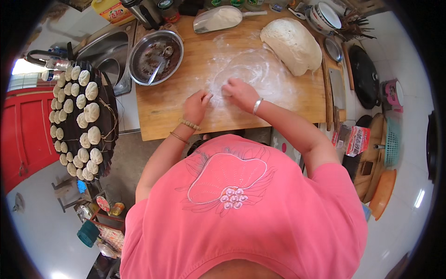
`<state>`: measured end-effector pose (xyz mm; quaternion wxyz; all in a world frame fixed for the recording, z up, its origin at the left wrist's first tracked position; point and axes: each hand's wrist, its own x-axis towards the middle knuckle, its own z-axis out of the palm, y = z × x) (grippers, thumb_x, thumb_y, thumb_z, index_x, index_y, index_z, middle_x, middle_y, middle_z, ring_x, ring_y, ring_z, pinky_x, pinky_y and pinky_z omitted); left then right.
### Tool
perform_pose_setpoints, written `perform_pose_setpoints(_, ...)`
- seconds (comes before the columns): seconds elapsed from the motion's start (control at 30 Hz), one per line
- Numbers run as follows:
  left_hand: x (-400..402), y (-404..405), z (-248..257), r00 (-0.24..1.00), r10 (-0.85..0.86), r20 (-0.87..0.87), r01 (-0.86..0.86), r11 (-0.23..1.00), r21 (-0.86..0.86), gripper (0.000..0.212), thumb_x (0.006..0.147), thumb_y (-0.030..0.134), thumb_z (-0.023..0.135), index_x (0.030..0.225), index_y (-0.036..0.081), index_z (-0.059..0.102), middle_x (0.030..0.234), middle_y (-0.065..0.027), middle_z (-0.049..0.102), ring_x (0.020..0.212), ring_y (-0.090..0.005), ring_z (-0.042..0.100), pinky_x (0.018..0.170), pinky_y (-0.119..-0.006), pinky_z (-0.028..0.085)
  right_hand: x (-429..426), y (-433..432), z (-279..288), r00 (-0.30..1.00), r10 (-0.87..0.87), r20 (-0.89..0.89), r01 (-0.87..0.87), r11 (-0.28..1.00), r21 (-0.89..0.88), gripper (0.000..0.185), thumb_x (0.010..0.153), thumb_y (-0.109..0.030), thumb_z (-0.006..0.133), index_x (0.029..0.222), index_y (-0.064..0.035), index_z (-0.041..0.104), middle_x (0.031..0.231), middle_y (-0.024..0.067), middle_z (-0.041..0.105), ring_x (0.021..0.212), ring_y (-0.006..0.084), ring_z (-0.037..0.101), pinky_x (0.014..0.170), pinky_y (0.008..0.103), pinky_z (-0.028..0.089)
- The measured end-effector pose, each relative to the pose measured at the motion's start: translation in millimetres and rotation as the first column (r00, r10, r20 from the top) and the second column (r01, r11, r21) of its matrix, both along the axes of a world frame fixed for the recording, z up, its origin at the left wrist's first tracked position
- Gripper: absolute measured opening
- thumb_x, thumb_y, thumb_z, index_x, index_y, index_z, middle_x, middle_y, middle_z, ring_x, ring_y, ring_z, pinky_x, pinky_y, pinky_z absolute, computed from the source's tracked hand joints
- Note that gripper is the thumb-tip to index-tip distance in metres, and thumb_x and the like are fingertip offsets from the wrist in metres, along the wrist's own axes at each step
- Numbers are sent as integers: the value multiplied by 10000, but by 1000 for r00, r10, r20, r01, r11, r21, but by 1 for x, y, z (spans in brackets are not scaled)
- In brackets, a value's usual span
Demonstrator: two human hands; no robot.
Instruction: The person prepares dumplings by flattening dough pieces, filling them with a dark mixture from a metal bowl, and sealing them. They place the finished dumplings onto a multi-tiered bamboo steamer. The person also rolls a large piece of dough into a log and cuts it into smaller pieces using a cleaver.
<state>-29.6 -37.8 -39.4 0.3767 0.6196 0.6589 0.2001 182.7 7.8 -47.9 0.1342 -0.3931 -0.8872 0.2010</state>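
Note:
My left hand (195,106) is curled into a loose fist at the near middle of a wooden board (158,111). Just to its right, my right hand (242,94) has its fingers bent inward, low over a floury patch (258,75). A small gap parts the hands, and nothing shows in either; the insides of the fingers are hidden. Beyond them at the right lies a large pale lump of dough (294,45). Left of the hands, a steel bowl (141,48) with dark filling remnants holds a metal spoon (156,71).
A clear scoop (202,24) of flour lies at the board's back. Left, many pleated buns (91,91) rest on a round dark tray (108,89) near a sink (118,38). A wooden rolling pin (327,94) and a cleaver (336,87) lie along the right edge.

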Motion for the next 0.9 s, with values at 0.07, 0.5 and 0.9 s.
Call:
perform_pose_setpoints(0.07,0,-1,-9,998,1,68,-2,1000,13,207,872,254,625,878,47,629,896,-153,642,775,-318,612,668,-399,480,1,10,0,983,-181,-32,183,982,49,163,751,-134,630,882,-76,552,927,156,530,881,362,547,741,428,486)
perform_pose_setpoints(0.5,11,-6,-19,975,-5,224,-49,971,233,240,812,108,670,1035,51,603,892,-112,619,776,-251,617,712,-346,503,11,-17,-9,859,-407,-309,375,913,-161,332,721,-141,711,1008,-78,556,937,138,585,889,326,551,802,411,450)
perform_pose_setpoints(0.9,8,-10,-21,980,-59,190,-2,952,305,233,808,72,647,1032,61,582,948,-119,580,802,-265,607,728,-351,496,-9,15,-1,983,-133,-124,153,973,172,240,756,-121,627,970,-73,529,882,148,521,880,337,532,730,428,471)
